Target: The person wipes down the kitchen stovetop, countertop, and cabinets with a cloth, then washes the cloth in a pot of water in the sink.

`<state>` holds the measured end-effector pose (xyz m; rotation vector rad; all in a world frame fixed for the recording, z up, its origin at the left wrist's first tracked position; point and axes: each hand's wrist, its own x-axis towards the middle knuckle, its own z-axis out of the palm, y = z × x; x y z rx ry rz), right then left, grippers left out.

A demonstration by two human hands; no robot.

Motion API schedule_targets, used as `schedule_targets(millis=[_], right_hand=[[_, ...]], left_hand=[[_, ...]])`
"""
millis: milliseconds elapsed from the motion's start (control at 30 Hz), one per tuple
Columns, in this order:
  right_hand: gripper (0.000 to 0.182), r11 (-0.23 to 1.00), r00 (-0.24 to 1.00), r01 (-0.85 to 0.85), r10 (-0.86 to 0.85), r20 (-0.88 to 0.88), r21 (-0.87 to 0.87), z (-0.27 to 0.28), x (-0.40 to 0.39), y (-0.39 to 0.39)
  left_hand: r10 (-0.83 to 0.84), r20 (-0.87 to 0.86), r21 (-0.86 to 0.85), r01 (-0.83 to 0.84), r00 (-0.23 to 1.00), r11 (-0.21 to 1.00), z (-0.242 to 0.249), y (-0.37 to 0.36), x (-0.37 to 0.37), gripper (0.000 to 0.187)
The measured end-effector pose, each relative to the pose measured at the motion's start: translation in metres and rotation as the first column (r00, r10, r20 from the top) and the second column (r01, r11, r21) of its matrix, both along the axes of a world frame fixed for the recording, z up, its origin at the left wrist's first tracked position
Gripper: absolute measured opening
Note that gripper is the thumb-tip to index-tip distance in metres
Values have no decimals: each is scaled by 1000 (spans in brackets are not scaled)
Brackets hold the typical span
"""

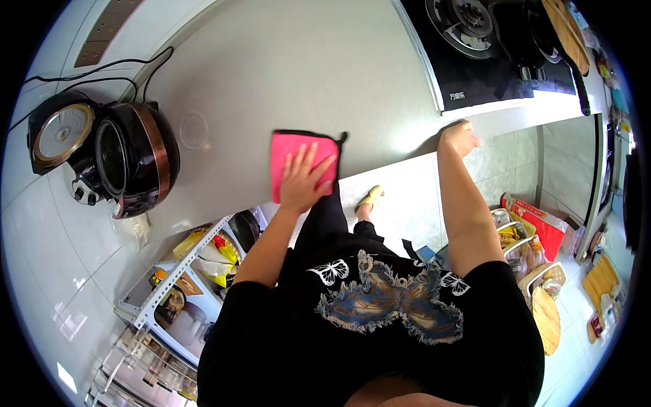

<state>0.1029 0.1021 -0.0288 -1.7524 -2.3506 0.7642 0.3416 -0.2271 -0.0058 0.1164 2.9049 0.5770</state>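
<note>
My left hand (303, 178) lies flat on a pink cloth (281, 149) with a black border and a small loop at one corner. Its fingers are stretched out over the cloth, which rests on the grey countertop (271, 74) near the front edge. My right hand (460, 139) is at the counter's front edge, just below the gas stove (488, 88). Its fingers are curled in, and I see nothing held in them.
On the left of the counter stands a black rice cooker (139, 156), its lid raised and its cord running to the wall. A black-handled pan (576, 74) sits on the stove. Below are a white shelf rack (166, 292) and several baskets (525, 254) of food.
</note>
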Motion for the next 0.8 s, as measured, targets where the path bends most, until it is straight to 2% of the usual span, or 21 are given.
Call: schedule_targets(millis=[67, 133, 167, 233, 300, 367, 500, 633, 733, 800], right_hand=[[56, 1000, 1000, -4, 4, -13, -2, -4, 3, 1], [56, 1000, 1000, -2, 2, 4, 8, -1, 2, -1], [56, 1000, 1000, -6, 6, 6, 13, 1, 1, -3], [63, 1000, 998, 21, -21, 51, -5, 7, 2, -7], [63, 1000, 998, 22, -22, 54, 6, 7, 1, -9], [55, 995, 997, 31, -38, 74, 90, -2, 5, -7], [56, 992, 992, 30, -44, 115, 120, 7, 8, -17], [57, 988, 992, 36, -53, 116, 150, -2, 14, -13], [57, 988, 992, 41, -59, 116, 147, 3, 13, -15], [56, 989, 988, 34, -55, 146, 142, 4, 11, -12]], left_hand=[[28, -1, -35, -28, 1000, 999, -3, -34, 9, 65], [141, -43, -98, -145, 989, 985, -6, -59, 8, 64], [146, -40, -93, -149, 989, 984, -8, -67, 2, 64], [262, -89, -130, -272, 961, 953, -4, -81, -29, 63], [345, -190, -132, -372, 919, 919, -8, -96, -74, 63], [437, -255, -161, -483, 863, 861, -20, -108, -126, 64], [550, -336, -247, -635, 765, 732, -53, -113, -250, 69], [493, -322, -215, -569, 809, 794, -45, -48, -383, 68], [461, -320, -124, -519, 828, 846, -40, 15, -413, 71], [347, -293, -103, -391, 891, 915, -33, 49, -409, 70]])
